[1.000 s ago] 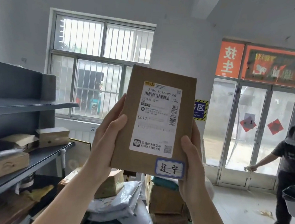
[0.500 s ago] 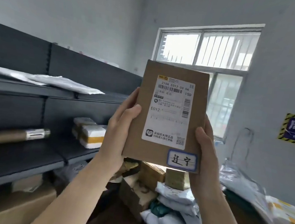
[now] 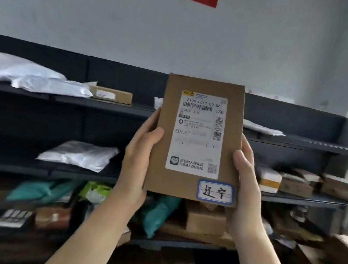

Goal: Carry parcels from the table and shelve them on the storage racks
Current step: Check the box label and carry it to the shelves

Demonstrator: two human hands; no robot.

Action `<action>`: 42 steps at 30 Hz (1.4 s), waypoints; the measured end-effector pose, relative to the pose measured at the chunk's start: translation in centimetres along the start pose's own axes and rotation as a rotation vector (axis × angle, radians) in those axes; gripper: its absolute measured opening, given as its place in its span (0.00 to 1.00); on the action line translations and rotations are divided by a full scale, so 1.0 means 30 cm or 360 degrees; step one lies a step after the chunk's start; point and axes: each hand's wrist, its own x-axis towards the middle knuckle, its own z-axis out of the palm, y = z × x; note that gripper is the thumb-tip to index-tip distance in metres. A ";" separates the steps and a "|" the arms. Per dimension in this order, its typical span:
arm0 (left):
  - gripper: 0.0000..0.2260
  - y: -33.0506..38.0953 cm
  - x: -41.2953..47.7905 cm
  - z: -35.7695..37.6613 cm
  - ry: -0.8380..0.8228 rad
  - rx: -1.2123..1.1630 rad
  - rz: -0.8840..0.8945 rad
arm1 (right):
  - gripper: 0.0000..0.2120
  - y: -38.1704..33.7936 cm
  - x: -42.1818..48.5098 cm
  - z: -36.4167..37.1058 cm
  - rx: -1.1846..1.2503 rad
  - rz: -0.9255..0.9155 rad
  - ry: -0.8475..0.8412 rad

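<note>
I hold a flat cardboard parcel upright, long axis vertical, label toward me. My left hand and right hand clamp its side edges. The dark storage rack stands just beyond both hands.

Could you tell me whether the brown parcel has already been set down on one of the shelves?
No, the brown parcel is held upright in front of the rack between the left hand and right hand.
</note>
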 end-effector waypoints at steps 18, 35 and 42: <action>0.17 1.064 -0.416 -1.317 0.0625 0.0714 0.0346 | 0.30 0.343 -0.240 1.693 0.0739 0.0149 -0.0627; 0.20 1.511 -0.563 -2.371 0.1399 0.0888 0.0534 | 0.20 0.805 -0.276 2.913 0.0995 0.0369 -0.1048; 0.19 1.742 -0.572 -2.760 0.1724 0.1031 0.0595 | 0.20 0.939 -0.279 3.440 0.1129 0.0446 -0.1244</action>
